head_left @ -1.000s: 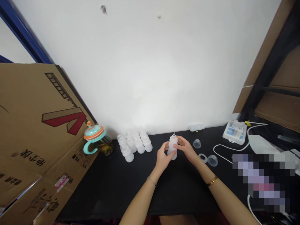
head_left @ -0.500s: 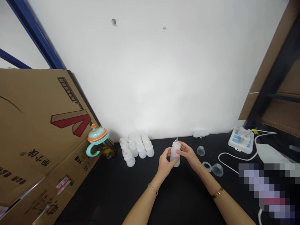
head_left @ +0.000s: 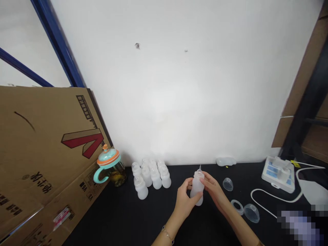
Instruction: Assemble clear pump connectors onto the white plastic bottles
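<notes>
Both my hands hold one small translucent white bottle (head_left: pixel 197 186) with a pointed tip, upright above the black table (head_left: pixel 123 218). My left hand (head_left: pixel 185 200) wraps its lower body from the left. My right hand (head_left: pixel 214 191) grips its upper part from the right, fingers curled round the neck. A cluster of several similar white bottles (head_left: pixel 151 176) stands on the table to the left of my hands.
A glass cup with a teal and orange lid (head_left: pixel 109 165) stands by a large leaning cardboard box (head_left: pixel 43 153). Clear caps (head_left: pixel 227 184) and a ring (head_left: pixel 237 206) lie right of my hands. A white device (head_left: pixel 278 169) with a cable sits far right; another bottle (head_left: pixel 226 161) lies by the wall.
The camera has tilted up, so everything sits lower in the picture. My hands still hold the bottle in the same grip, with only slight turning.
</notes>
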`<state>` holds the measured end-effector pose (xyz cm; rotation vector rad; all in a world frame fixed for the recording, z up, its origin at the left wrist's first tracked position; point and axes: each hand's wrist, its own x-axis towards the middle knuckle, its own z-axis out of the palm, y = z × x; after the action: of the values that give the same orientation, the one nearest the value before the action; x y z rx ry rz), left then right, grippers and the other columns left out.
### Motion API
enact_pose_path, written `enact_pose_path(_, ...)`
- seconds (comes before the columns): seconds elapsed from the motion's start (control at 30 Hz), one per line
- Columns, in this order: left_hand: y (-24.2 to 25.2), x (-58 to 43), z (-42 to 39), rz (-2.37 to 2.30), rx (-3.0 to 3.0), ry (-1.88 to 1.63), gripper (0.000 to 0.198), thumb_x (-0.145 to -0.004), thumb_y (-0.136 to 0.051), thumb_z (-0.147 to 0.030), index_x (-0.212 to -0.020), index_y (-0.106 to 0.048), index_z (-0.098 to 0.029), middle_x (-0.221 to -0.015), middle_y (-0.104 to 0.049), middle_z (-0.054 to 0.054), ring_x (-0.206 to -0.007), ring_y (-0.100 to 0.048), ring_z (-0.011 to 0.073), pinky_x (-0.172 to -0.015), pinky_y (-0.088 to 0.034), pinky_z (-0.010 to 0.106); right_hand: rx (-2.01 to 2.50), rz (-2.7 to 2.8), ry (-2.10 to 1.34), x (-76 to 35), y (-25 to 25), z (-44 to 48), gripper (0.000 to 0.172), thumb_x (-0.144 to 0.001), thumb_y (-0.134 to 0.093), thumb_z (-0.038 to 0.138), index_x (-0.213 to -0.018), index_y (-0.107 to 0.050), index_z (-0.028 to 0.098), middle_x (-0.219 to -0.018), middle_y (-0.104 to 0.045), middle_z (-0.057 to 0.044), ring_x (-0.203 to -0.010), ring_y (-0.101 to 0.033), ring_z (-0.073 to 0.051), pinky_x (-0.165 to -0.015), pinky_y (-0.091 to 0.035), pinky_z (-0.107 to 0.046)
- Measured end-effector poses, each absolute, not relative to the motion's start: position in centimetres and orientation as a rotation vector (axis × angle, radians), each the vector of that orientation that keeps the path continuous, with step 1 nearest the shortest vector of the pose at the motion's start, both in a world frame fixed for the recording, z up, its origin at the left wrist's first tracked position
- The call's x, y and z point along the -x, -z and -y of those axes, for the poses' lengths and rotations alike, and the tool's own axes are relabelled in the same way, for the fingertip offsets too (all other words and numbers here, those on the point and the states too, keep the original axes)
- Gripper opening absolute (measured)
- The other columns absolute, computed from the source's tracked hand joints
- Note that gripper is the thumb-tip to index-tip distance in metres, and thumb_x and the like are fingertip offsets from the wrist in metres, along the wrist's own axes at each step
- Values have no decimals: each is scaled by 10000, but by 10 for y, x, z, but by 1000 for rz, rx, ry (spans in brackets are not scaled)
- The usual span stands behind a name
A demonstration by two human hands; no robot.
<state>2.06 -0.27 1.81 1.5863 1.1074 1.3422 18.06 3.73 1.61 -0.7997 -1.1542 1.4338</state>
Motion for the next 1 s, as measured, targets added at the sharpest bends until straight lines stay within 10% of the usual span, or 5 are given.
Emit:
enact_pose_path(0.5,-15,-15,-3,-1153,-1602,-1384,446,-719,-822,-247,-1144,-688,-232,-1094,-768,44,-948,-693,251,-880,-546,381,757,1131,-1485,-183,-9,-42,483,-820,-749,571,-1195,-732,267,-1239,-735,-118,-1214,-628,-387,-969,-504,-517)
enact_pose_path(1.0,-20,-17,2,-1206,-1652,-1332,448,-738,-799,-241,-1168,-674,-220,-1112,-757,52,-949,-694,241,-896,-544,376,797,1052,-1452,-175,-17,-33,483,-714,-859,551,-1061,-699,255,-1055,-774,-88,-936,-704,-302,-829,-523,-417)
